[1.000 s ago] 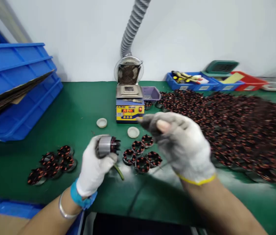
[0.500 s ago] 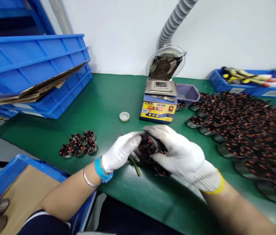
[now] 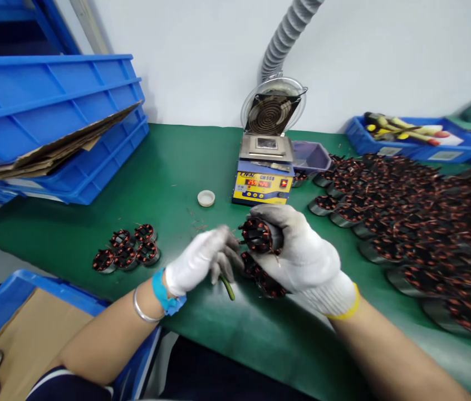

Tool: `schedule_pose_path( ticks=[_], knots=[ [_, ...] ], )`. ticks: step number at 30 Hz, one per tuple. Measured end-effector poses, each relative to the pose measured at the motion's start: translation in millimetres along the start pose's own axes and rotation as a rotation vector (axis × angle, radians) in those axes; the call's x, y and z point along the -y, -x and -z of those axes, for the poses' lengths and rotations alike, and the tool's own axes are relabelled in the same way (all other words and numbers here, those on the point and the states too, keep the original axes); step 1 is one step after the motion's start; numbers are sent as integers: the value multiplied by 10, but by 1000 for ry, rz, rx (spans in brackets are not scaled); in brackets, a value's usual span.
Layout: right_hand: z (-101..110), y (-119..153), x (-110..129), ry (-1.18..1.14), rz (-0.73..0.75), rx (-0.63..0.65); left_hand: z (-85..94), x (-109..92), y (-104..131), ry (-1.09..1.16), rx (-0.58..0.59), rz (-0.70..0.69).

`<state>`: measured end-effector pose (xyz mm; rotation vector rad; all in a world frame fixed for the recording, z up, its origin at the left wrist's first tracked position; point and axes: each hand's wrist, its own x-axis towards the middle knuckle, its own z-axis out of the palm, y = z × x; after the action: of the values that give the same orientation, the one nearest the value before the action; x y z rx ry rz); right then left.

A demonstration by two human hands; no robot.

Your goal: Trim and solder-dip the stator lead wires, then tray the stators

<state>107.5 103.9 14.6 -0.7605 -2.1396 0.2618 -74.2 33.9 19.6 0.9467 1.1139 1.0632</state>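
My right hand [image 3: 308, 253], in a white glove with a yellow cuff, is wrapped round a ring-shaped part with copper windings [image 3: 257, 236], its wound face turned left. Just left of it, my gloved left hand [image 3: 208, 256] has its fingers bent and partly spread, blurred by motion; they hover beside the part. A green handle [image 3: 227, 288] pokes out beneath the left fingers, and whether they touch it is unclear. Below the held part, more wound rings [image 3: 269, 285] rest on the green table [image 3: 168, 167], partly covered by my right hand.
A yellow-and-blue heated unit [image 3: 263, 186] stands ahead, with a small white dish [image 3: 206, 198] to its left. Wound rings crowd the right side [image 3: 411, 217]; several more [image 3: 126, 257] sit at left. Blue crates [image 3: 52, 117] are stacked back left, and a blue bin [image 3: 22, 278] is front left.
The fingers of my left hand have come away from the held ring and lowered. My right hand now shows the ring more openly, its wound face to the left. The whole view has shifted slightly.
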Motion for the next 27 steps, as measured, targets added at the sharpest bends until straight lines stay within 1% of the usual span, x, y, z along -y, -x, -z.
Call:
schedule_pose_path(
  ticks=[1,2,3,4,5,6,9,10,11,12,13,15,17,19,21,23,25,27],
  knots=[
    [-28,8,4,-2,47,-13,-41,8,6,-11,68,51],
    [-45,11,7,1,92,-23,-77,5,21,-21,99,84],
    [-50,8,7,12,126,-26,-103,-9,42,-22,90,99],
    [-44,0,7,29,148,-22,-114,-30,65,-7,51,95],
    [-30,-10,6,49,165,-20,-109,-53,86,25,-8,66],
    [-12,-20,5,67,178,-25,-91,-75,100,63,-80,8],
    [14,-31,6,63,192,-72,-9,-110,93,124,-390,-266],
    [5,-25,10,45,203,-85,9,-109,77,100,-481,-351],
    [-13,-16,15,24,220,-89,18,-103,59,40,-538,-413],
    [-37,-5,21,7,236,-82,18,-94,41,-47,-560,-447],
    [-62,7,27,-5,255,-69,10,-83,27,-145,-548,-456],
    [-97,26,29,-3,266,-44,-15,-65,15,-303,-468,-417],
    [-95,31,12,18,243,-45,-30,-68,25,-351,-361,-335],
    [-57,24,-20,53,219,-68,-23,-93,46,-323,-277,-258],
    [0,10,-53,90,173,-80,1,-127,61,-273,-258,-210],
    [60,-4,-85,118,37,-85,20,-152,62,-241,-295,-203],
    [122,-23,-133,112,-195,-73,13,-152,53,-254,-328,-215],
    [195,-57,-225,84,-446,-16,-27,-125,50,-320,-321,-224]
  ],
)
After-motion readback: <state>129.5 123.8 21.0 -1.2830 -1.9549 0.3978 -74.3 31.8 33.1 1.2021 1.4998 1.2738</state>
